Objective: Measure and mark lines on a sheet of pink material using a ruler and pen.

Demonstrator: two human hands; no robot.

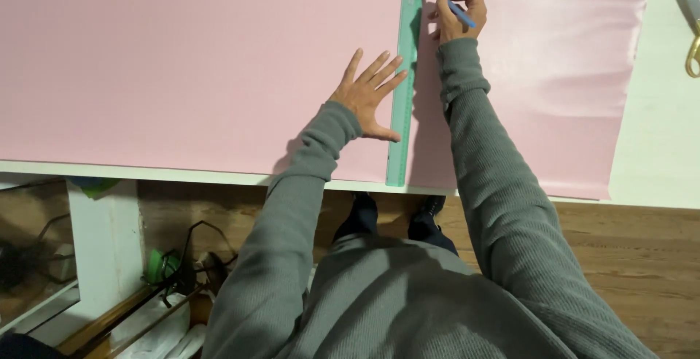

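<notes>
Near edge of the white surface (pixel 656 176): the pink sheet (pixel 182 74) is laid flat across almost the full width, its near edge just short of the surface's near edge, a bare strip left toward the right edge. The green ruler (pixel 403 85) is set on the sheet running near to far, its near end overhanging the near edge slightly. The left hand (pixel 368 96) is spread flat, fingers splayed, pressed on sheet and ruler's left side, likely to stop slip. The right hand (pixel 458 12) is pinched on a blue pen (pixel 452 5), tip held at the ruler's far end, right side, near the far edge. Scissors (pixel 691 27) are seen at the far right corner, well apart. Below: wood floor (pixel 642 257), white support leg (pixel 106 249), cables and clutter beside it.
</notes>
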